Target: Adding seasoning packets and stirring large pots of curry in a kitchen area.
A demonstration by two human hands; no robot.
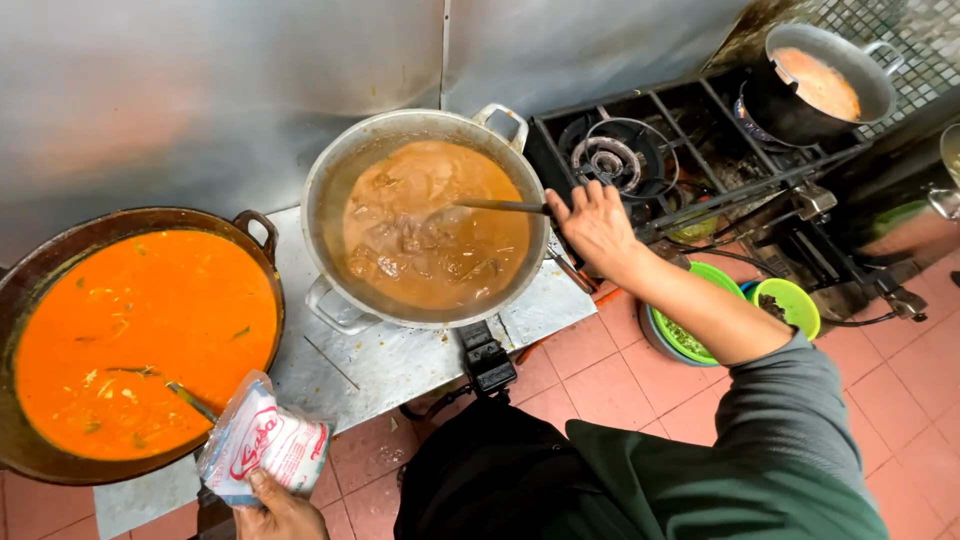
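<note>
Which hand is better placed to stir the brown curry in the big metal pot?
The right hand: it already grips the ladle standing in the brown curry. The left hand holds a plastic packet near the orange curry.

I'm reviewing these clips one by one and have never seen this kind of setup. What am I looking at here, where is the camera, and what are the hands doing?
There is no machine here: a person wears one camera on the head, so you look down on their own two bare hands in a kitchen. The right hand grips the handle of a ladle that dips into a large metal pot of brown stew. The left hand, at the bottom edge, holds a small plastic packet with a white filling. Beside it sits a wide dark pan of orange sauce with a utensil lying in it. Both vessels rest on a metal counter. To the right is a gas stove with an unlit burner, and a dark pot of orange liquid at the far end. Green bowls stand on the tiled floor.
</note>
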